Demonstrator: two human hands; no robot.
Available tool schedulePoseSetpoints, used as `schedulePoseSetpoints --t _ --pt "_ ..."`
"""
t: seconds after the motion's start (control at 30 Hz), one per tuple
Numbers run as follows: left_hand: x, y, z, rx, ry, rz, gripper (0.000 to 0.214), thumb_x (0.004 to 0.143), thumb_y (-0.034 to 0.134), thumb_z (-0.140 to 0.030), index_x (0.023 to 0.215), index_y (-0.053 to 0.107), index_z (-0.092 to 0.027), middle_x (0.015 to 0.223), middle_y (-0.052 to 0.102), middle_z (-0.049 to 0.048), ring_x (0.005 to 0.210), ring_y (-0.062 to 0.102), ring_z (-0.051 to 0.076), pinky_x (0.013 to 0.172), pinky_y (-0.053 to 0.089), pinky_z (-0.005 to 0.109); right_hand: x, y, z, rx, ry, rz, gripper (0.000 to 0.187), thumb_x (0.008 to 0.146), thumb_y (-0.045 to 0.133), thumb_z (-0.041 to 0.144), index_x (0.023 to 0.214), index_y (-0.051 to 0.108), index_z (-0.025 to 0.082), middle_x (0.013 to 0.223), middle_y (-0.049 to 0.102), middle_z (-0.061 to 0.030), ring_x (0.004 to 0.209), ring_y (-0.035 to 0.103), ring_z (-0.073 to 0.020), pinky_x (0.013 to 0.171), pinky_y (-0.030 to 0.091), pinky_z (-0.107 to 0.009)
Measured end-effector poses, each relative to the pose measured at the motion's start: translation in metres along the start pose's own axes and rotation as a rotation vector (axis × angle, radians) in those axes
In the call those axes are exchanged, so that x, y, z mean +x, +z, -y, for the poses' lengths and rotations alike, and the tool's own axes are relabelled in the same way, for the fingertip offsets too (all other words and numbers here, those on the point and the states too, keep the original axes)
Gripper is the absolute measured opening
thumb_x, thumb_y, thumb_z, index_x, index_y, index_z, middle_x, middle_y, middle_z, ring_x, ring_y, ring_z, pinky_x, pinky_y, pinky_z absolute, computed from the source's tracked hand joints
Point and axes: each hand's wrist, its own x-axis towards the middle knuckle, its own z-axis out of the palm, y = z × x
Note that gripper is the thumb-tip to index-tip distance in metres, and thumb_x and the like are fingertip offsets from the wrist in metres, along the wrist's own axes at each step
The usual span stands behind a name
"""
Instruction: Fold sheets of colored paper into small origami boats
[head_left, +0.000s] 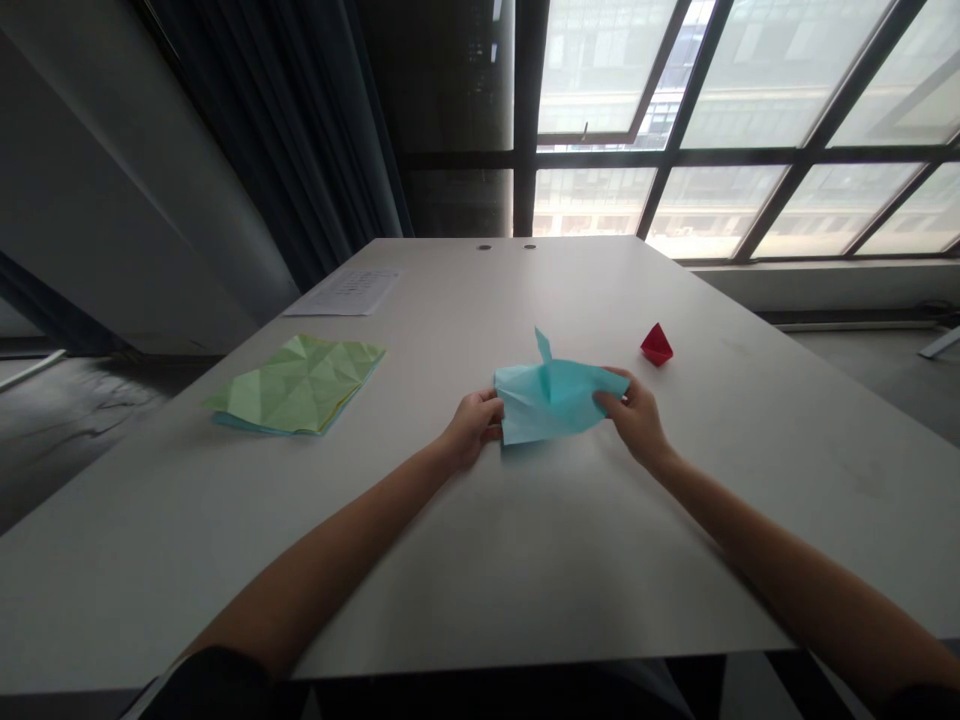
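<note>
A light-blue sheet of folding paper [529, 405] is held just above the white table, with creases across it and a narrow flap standing up from its far edge. My left hand [474, 425] pinches its left edge between thumb and fingers. At the opposite side, my right hand [634, 415] grips the right end, thumb on top and fingers partly hidden behind the paper. Beyond my right hand sits a small red folded paper piece [657, 346], touched by neither hand.
On the left of the white table [465, 580] lies a stack of creased paper, a green sheet [304, 380] on top. Behind it is a printed sheet [345, 292]. Two round dark spots mark the table's far end. Dark curtains and windows stand beyond.
</note>
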Motion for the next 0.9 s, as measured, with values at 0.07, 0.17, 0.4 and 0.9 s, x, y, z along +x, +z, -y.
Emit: schedulePoseSetpoints --t 0.07,0.17,0.4,0.9 --pt "0.003 -0.003 -0.001 0.015 -0.036 -0.028 0.011 0.054 0.050 -0.006 0.057 0.044 -0.015 0.048 0.042 -0.0060 0.041 0.042 0.005 0.046 0.047 0.020 0.003 -0.002 0.000 0.112 0.150 -0.011 0.026 0.064 0.058 0.023 0.090 0.055 0.018 0.071 0.057 0.0017 0.063 0.056 -0.0131 0.057 0.053 -0.029" --pt "0.005 -0.008 -0.004 0.049 -0.111 0.002 0.012 0.054 0.055 -0.007 0.060 0.048 -0.015 0.046 0.045 -0.0045 0.041 0.047 0.008 0.045 0.049 0.024 0.004 -0.004 -0.002 0.185 0.336 0.059 0.022 0.062 0.058 0.019 0.084 0.057 0.018 0.070 0.059 0.0006 0.062 0.058 -0.0132 0.056 0.054 -0.028" --pt "0.002 -0.012 -0.005 0.009 -0.093 0.046 0.037 0.053 0.074 -0.018 0.087 0.059 -0.014 0.078 0.065 0.0076 0.064 0.062 0.018 0.059 0.052 0.031 0.005 -0.005 -0.010 0.173 0.427 0.218 0.020 0.065 0.063 0.024 0.084 0.060 0.018 0.083 0.067 -0.0064 0.069 0.063 -0.0181 0.060 0.055 -0.031" --pt "-0.002 -0.022 -0.035 0.131 0.001 0.294 0.028 0.055 0.074 -0.012 0.081 0.066 -0.009 0.088 0.067 0.0115 0.076 0.062 0.020 0.070 0.050 0.028 0.025 -0.038 -0.008 -0.025 0.338 0.534 0.039 0.066 0.067 0.041 0.094 0.062 0.014 0.066 0.061 -0.0010 0.053 0.053 -0.0080 0.045 0.040 -0.018"
